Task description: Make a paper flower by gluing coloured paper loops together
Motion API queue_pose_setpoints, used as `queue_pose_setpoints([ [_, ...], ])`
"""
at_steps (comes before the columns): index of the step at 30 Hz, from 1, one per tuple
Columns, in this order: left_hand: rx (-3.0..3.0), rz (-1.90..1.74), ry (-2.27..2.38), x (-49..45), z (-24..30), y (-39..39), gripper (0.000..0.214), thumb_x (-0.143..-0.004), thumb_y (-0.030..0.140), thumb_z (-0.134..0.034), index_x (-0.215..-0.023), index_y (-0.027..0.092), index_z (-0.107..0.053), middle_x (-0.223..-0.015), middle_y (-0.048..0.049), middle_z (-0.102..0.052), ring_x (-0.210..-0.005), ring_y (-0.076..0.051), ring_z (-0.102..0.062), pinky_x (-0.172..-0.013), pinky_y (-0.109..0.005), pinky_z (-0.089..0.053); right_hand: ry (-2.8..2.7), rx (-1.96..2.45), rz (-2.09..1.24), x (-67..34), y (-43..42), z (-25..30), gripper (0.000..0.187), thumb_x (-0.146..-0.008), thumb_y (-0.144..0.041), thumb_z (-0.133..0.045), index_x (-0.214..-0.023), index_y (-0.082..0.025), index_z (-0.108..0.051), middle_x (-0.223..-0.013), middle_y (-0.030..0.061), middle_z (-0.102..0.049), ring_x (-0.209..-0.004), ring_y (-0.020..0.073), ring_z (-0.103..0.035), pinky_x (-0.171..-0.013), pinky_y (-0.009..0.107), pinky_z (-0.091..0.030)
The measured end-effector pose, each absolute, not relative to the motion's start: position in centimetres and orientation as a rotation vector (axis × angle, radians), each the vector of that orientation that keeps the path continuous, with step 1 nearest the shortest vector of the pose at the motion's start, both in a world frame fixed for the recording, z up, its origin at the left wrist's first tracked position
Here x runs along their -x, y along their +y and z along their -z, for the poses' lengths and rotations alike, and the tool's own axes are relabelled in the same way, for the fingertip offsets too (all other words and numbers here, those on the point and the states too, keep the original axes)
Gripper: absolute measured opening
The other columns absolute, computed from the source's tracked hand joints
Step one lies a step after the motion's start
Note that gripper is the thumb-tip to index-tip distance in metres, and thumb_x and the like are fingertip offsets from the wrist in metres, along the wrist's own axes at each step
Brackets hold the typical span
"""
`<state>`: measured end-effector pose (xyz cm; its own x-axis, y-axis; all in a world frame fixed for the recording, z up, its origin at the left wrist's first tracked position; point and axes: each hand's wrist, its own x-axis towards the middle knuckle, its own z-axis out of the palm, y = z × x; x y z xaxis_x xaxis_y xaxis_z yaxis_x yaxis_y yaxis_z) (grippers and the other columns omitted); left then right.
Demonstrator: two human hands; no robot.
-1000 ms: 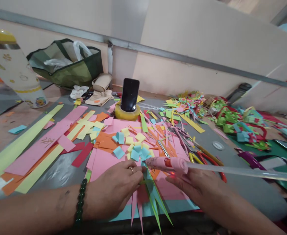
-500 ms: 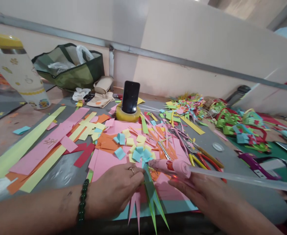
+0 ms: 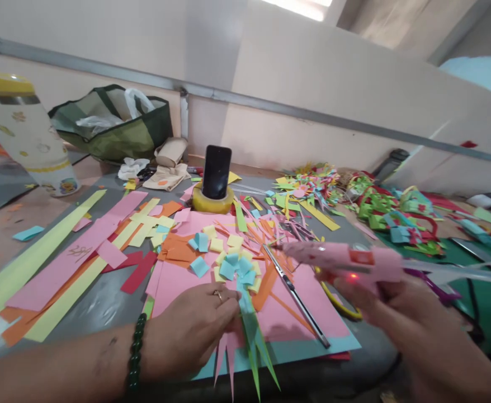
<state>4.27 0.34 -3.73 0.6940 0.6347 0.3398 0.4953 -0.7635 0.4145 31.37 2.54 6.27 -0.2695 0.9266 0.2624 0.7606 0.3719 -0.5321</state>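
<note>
My left hand (image 3: pixel 190 330), with a ring and a dark green bead bracelet, pinches a paper piece (image 3: pixel 245 330) made of green, blue and pink pointed strips, pressed onto the pink sheet (image 3: pixel 300 313) near the table's front edge. My right hand (image 3: pixel 400 302) grips a pink hot glue gun (image 3: pixel 341 260) with a clear glue stick out the back and a red light lit. Its nozzle points left, raised well to the right of the paper piece.
A phone (image 3: pixel 217 172) stands in a yellow tape roll (image 3: pixel 212 201). Small blue and yellow paper squares (image 3: pixel 232 263), a thin metal tool (image 3: pixel 298 299), long paper strips (image 3: pixel 61 263), scissors and finished paper flowers (image 3: pixel 312 184) cover the table. A green bag (image 3: pixel 111 120) sits at the back left.
My right hand has pulled the glue gun up and to the right, away from the paper piece. My left hand keeps pinching the piece in place.
</note>
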Motion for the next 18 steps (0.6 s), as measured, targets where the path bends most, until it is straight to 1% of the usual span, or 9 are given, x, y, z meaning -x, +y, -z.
queue_pose_setpoints([
  [1, -2.608, -0.708, 0.898, -4.3, 3.7, 0.3, 0.021, -0.081, 0.005, -0.043, -0.094, 0.019, -0.052, -0.101, -0.0098, -0.065, -0.099, -0.022, -0.06, -0.089, -0.035, -0.05, -2.005, 1.501, -0.395, -32.5, 2.9, -6.5, 0.039, -0.079, -0.056, -0.056, -0.082, -0.019, -0.071, -0.072, 0.0069, -0.069, -0.06, 0.0213, -0.061, -0.052, 0.029, -0.049],
  [3, -2.592, -0.762, 0.897, -4.2, 3.8, 0.1, 0.02, -0.083, 0.006, -0.043, -0.092, 0.02, -0.053, -0.102, -0.0094, -0.066, -0.098, -0.021, -0.061, -0.088, -0.033, -0.05, -1.752, 1.698, -0.211, -35.3, 4.1, -6.6, 0.048, -0.07, -0.064, -0.058, -0.07, -0.017, -0.067, -0.061, 0.0066, -0.064, -0.05, 0.0183, -0.054, -0.044, 0.029, -0.042],
  [5, -2.569, -0.814, 0.886, -4.1, 3.9, 0.1, 0.018, -0.085, 0.006, -0.042, -0.088, 0.02, -0.053, -0.103, -0.0082, -0.066, -0.098, -0.02, -0.061, -0.088, -0.031, -0.05, -1.56, 1.879, -0.096, -38.6, 5.6, -6.1, 0.048, -0.066, -0.064, -0.06, -0.062, -0.016, -0.062, -0.052, 0.0045, -0.057, -0.046, 0.0159, -0.049, -0.043, 0.027, -0.039],
  [7, -2.545, -0.864, 0.867, -4.1, 4.0, 0.1, 0.018, -0.086, 0.007, -0.043, -0.086, 0.02, -0.054, -0.105, -0.0068, -0.066, -0.1, -0.019, -0.06, -0.087, -0.03, -0.049, -1.489, 1.977, -0.123, -41.8, 7.1, -5.0, 0.041, -0.068, -0.057, -0.06, -0.063, -0.016, -0.06, -0.053, 0.0038, -0.057, -0.048, 0.0144, -0.05, -0.046, 0.026, -0.039],
  [9, -2.51, -0.917, 0.85, -4.0, 4.1, 0.2, 0.018, -0.087, 0.007, -0.044, -0.089, 0.02, -0.056, -0.105, -0.0057, -0.065, -0.101, -0.018, -0.058, -0.087, -0.029, -0.048, -1.432, 2.078, -0.169, -44.4, 8.6, -3.3, 0.038, -0.068, -0.053, -0.06, -0.056, -0.018, -0.054, -0.047, 0.003, -0.053, -0.044, 0.0133, -0.046, -0.043, 0.026, -0.035],
  [10, -2.487, -0.948, 0.844, -4.0, 4.1, 0.3, 0.019, -0.087, 0.007, -0.044, -0.092, 0.021, -0.057, -0.104, -0.0052, -0.064, -0.1, -0.017, -0.058, -0.086, -0.028, -0.048, -1.405, 2.1, -0.168, -45.3, 9.2, -2.5, 0.037, -0.069, -0.052, -0.06, -0.056, -0.018, -0.054, -0.046, 0.0025, -0.052, -0.043, 0.0134, -0.046, -0.041, 0.026, -0.034],
  [12, -2.434, -1.007, 0.849, -4.1, 4.0, 0.4, 0.021, -0.088, 0.007, -0.044, -0.093, 0.021, -0.059, -0.095, -0.0041, -0.063, -0.091, -0.015, -0.059, -0.078, -0.025, -0.048, -1.383, 2.128, -0.198, -46.5, 10.1, -0.8, 0.034, -0.068, -0.05, -0.061, -0.057, -0.018, -0.054, -0.044, 0.0002, -0.049, -0.041, 0.0128, -0.043, -0.039, 0.026, -0.032],
  [15, -2.357, -1.051, 0.895, -4.2, 3.7, 0.5, 0.02, -0.089, 0.01, -0.044, -0.088, 0.021, -0.061, -0.082, -0.0022, -0.059, -0.075, -0.012, -0.057, -0.065, -0.022, -0.047, -1.403, 2.116, -0.228, -47.1, 10.8, 0.9, 0.033, -0.068, -0.05, -0.062, -0.057, -0.02, -0.051, -0.043, -0.0031, -0.044, -0.04, 0.0111, -0.041, -0.039, 0.025, -0.03],
  [18, -2.281, -1.028, 0.957, -4.4, 3.3, 0.5, 0.019, -0.09, 0.014, -0.045, -0.082, 0.021, -0.061, -0.076, -0.001, -0.057, -0.069, -0.011, -0.057, -0.062, -0.02, -0.046, -1.415, 2.132, -0.229, -47.3, 11.0, 1.5, 0.036, -0.067, -0.05, -0.063, -0.055, -0.021, -0.047, -0.042, -0.0043, -0.042, -0.039, 0.0107, -0.04, -0.038, 0.024, -0.028],
])
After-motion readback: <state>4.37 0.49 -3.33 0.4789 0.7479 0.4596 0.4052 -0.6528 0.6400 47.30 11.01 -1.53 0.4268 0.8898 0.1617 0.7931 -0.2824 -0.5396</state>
